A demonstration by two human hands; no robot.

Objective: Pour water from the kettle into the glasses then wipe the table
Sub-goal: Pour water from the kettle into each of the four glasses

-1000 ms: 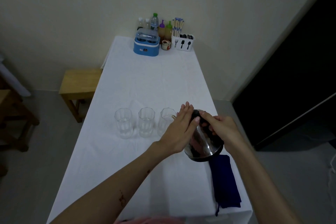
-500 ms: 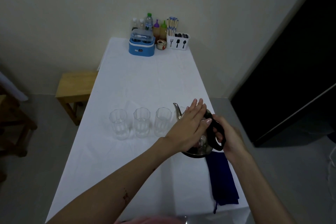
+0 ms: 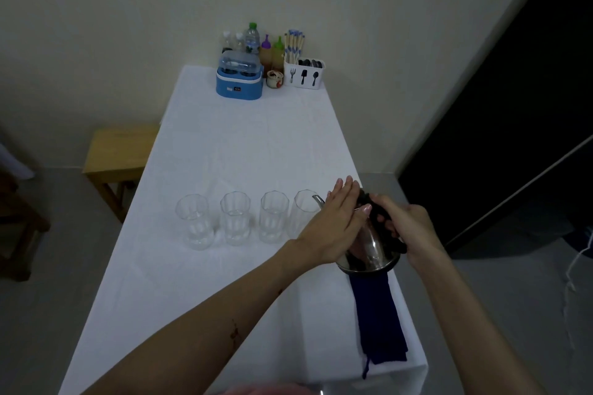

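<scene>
From the head camera, a steel kettle [image 3: 372, 247] is tipped toward a row of four clear glasses [image 3: 234, 218] on a white tabletop [image 3: 256, 144]. Its thin spout [image 3: 318, 200] hangs over the rim of the fourth glass [image 3: 305, 212], the one nearest the kettle. The right hand [image 3: 404, 224] has its fingers curled closed around the kettle's black handle [image 3: 388, 234]. The left hand [image 3: 333, 224] lies flat, fingers straight and together, pressed against the kettle's top and side rather than gripping it. No stream of water can be made out (the light is dim), though the three glasses farther from the kettle seem to hold a little at the bottom.

Just behind the kettle, toward the person, a folded dark blue cloth [image 3: 378, 324] lies along the tabletop's right edge, its near end hanging over the front. Far beyond the kettle, against the wall, stand a blue box [image 3: 239, 83], a few bottles [image 3: 253, 38] and a white cutlery holder [image 3: 303, 74]. Well to the kettle's left, off the tabletop, is a wooden stool [image 3: 118, 151].
</scene>
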